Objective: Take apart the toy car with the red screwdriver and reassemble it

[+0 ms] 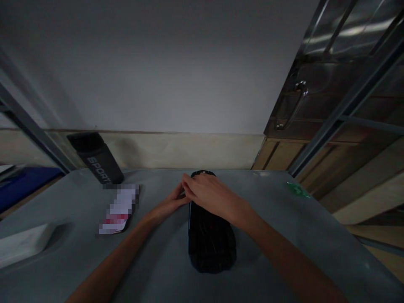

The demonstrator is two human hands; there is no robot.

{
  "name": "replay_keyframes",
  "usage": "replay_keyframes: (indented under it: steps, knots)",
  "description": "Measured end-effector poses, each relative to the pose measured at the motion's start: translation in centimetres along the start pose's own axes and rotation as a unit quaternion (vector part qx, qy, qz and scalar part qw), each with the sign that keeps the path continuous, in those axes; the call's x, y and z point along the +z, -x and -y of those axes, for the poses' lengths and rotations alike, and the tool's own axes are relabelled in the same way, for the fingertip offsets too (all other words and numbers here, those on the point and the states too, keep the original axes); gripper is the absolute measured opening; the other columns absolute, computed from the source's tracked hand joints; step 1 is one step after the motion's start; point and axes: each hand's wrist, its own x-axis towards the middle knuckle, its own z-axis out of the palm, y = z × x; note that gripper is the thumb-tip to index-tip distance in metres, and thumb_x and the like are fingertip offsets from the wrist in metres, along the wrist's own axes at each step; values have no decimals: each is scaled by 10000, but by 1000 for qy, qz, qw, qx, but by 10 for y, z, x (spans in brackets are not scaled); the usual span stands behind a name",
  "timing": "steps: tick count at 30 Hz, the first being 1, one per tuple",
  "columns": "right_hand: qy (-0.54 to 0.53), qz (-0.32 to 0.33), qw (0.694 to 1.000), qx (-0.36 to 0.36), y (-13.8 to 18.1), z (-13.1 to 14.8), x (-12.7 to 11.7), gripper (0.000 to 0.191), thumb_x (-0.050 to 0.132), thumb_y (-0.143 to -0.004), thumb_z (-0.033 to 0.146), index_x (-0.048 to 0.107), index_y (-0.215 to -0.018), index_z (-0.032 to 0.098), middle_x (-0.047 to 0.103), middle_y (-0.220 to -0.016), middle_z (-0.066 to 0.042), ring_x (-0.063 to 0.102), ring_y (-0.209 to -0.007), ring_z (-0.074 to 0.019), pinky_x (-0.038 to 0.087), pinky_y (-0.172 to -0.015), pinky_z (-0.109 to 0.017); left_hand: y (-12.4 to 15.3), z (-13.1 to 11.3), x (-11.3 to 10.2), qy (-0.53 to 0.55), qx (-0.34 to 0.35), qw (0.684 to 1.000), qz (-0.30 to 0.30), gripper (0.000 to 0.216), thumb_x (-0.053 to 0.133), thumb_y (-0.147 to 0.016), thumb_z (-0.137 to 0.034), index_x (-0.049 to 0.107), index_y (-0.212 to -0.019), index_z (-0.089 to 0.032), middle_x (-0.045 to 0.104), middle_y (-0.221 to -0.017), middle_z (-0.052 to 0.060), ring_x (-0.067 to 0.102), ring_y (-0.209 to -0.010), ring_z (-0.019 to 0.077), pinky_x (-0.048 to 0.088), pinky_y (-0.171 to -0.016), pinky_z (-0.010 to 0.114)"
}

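Observation:
A black toy car (211, 240) lies lengthwise on the grey table in front of me. My right hand (210, 191) reaches across its far part, palm down, with the fingers bent together toward the car's left side. There its fingertips meet those of my left hand (175, 200), which comes in from the left beside the car with its fingers drawn together. Whatever the fingertips pinch is hidden or too small to make out. The car's far end (203, 172) shows just beyond my right hand.
On the left stand a dark bottle (102, 162) marked SPORT and, nearer, a phone (120, 210) with a blurred screen. A white box-like object (27, 244) lies at the left edge. Green crumpled plastic (297, 190) is at the right. Metal frame posts (334, 126) flank the table.

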Motion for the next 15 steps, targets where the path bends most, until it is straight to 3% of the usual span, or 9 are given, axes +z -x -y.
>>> replay_keyframes:
  steps: [3,7,11,15]
  knots:
    - [-4,0,1000,-9,-2,0,2,180,589,-1094,174,701,-1234,153,818,-1086,-134,763,-991,-270,518,-874,-363,-2,0,0,-3,3,1000,0,747,801,-863,-434,588,-1570,-318,695,-1583,91,503,-1602,392,410,-1299,534]
    - [20,8,999,24,-3,-1,5,224,525,-1149,209,693,-1275,127,815,-1030,-157,769,-917,-288,523,-811,-379,-4,3,-1,-8,0,1000,-5,661,781,-875,-426,635,-1515,-347,706,-1567,54,510,-1604,377,442,-1265,510]
    - [-45,17,998,-30,0,-4,-2,138,605,-1122,169,684,-1236,160,796,-1159,-139,744,-1030,-259,517,-881,-355,-4,7,-3,-19,-3,1000,-13,637,767,-895,-391,643,-1516,-321,677,-1609,58,509,-1607,372,480,-1220,467]
    - [-83,24,995,-45,6,-10,-13,102,625,-1090,113,680,-1105,196,775,-1149,-95,707,-1000,-228,485,-872,-341,-6,8,-3,22,8,1000,-4,577,823,-899,-422,665,-1442,-308,669,-1615,66,519,-1589,358,423,-1285,464]
